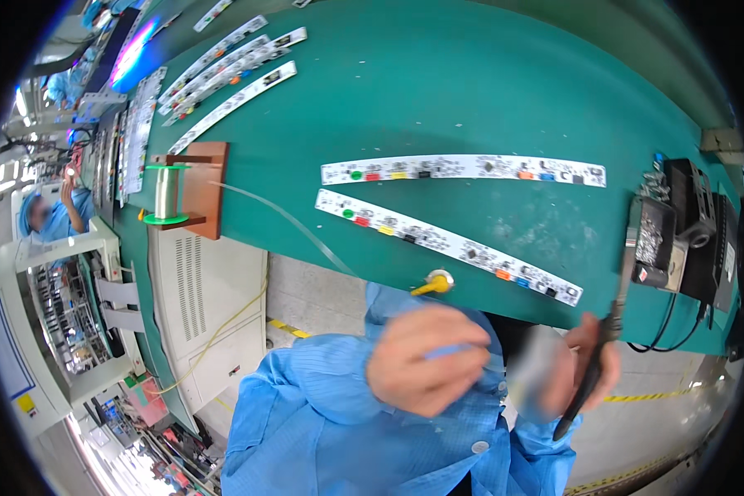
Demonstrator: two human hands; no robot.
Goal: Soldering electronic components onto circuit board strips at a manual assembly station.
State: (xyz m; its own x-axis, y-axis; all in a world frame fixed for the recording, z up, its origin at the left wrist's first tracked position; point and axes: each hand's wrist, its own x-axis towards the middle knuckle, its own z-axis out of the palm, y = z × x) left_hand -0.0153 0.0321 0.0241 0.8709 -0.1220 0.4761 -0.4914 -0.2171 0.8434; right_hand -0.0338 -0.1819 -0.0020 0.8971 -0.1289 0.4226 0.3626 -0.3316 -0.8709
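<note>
My right hand (591, 364) grips the black handle of a soldering iron (587, 388), whose metal end points up beside the tray at the right. A blurred whitish shape (537, 368) lies at this hand's inner side; I cannot tell what it is. My left hand (430, 360) is closed, fingers curled and slightly blurred, in front of my blue sleeve; what they hold, if anything, is hidden. Solder wire (293, 221) curves from a spool (167, 195) on a brown wooden stand (204, 190) toward my left arm. Two white circuit board strips (463, 168) with coloured parts lie beyond my hands.
Several more board strips (236, 70) lie at the far left of the green table (422, 91). A yellow plug (432, 284) sits at the near edge. A small tray (655, 240) and a black device (693, 207) stand right. A co-worker (58, 211) in blue is at far left.
</note>
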